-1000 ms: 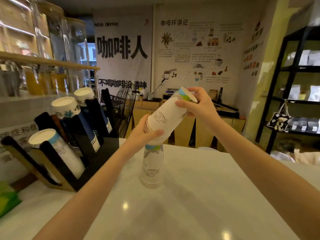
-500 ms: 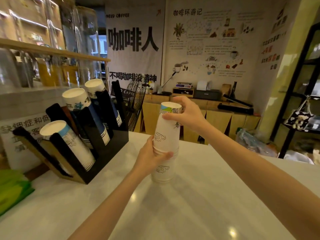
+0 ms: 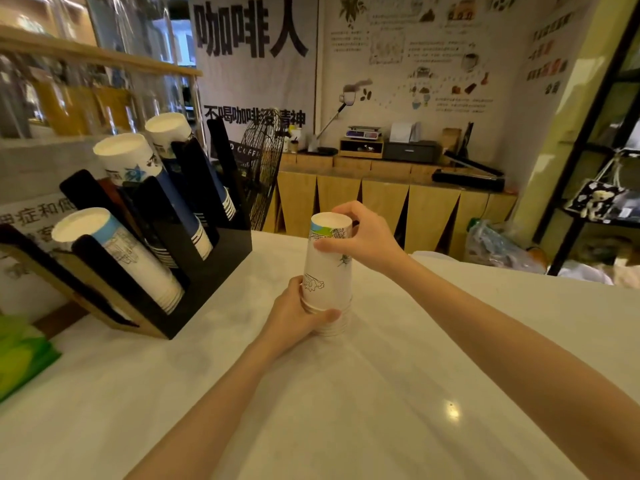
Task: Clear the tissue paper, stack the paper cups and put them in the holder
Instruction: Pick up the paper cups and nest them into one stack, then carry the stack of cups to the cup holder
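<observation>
A stack of white paper cups (image 3: 327,271) stands upside down on the white counter (image 3: 346,410), nested with rims at the bottom. My right hand (image 3: 360,237) grips the top of the stack from the right. My left hand (image 3: 298,315) wraps around the stack's base rims from the left. The black cup holder (image 3: 194,271) stands at the left, with three slanted rows of cups (image 3: 128,258) in its slots. No tissue paper is visible.
A green packet (image 3: 20,355) lies at the counter's left edge. Behind the holder are a glass shelf and a black wire fan (image 3: 263,168). A wooden cabinet and a black shelf rack (image 3: 588,168) stand beyond the counter.
The tilted upper cups came upright and slid down over the lower stack, making one shorter stack. My left hand dropped to the base rims. The camera moved closer.
</observation>
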The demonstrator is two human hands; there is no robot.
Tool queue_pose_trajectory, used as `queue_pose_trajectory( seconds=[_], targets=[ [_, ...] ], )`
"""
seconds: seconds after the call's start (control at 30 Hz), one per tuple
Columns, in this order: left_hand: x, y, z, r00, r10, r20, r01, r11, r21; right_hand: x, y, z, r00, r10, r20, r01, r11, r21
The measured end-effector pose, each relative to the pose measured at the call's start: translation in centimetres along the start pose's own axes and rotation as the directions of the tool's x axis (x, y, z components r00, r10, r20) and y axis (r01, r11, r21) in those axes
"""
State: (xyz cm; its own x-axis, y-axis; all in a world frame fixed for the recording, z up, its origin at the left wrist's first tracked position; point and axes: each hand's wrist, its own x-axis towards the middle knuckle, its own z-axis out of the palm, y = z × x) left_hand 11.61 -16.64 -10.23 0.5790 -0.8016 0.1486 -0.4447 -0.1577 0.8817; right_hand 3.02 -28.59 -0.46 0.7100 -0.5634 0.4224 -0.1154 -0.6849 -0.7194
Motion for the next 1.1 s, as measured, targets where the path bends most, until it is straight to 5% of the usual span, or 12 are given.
queue_pose_trajectory(
  seconds=[0.17,0.27,0.63,0.93,1.1],
  targets=[
    [-0.1,-0.3,0.1,1.0,-0.011,0.003,0.011,1.0,-0.014,-0.5,0.0,0.4,1.0,0.027,0.011,-0.027,1.0,0.002],
    [-0.4,-0.4,0.3,1.0,0.017,-0.006,-0.017,0.999,-0.049,-0.5,-0.2,0.0,0.981,0.128,0.147,-0.134,0.991,0.028],
    [-0.6,-0.9,0.8,0.999,0.008,-0.043,-0.01,0.998,-0.058,-4.0,4.5,1.4,0.77,0.483,0.417,-0.596,0.777,0.201],
    [-0.8,0.2,0.5,0.992,-0.056,-0.114,0.036,0.984,-0.172,-5.8,4.2,3.0,0.834,0.415,0.364,-0.533,0.777,0.336],
    [-1.5,2.8,-2.6,0.988,0.065,-0.139,-0.076,0.994,-0.076,-5.3,1.5,3.1,0.866,0.364,0.342,-0.49,0.754,0.438]
  ],
)
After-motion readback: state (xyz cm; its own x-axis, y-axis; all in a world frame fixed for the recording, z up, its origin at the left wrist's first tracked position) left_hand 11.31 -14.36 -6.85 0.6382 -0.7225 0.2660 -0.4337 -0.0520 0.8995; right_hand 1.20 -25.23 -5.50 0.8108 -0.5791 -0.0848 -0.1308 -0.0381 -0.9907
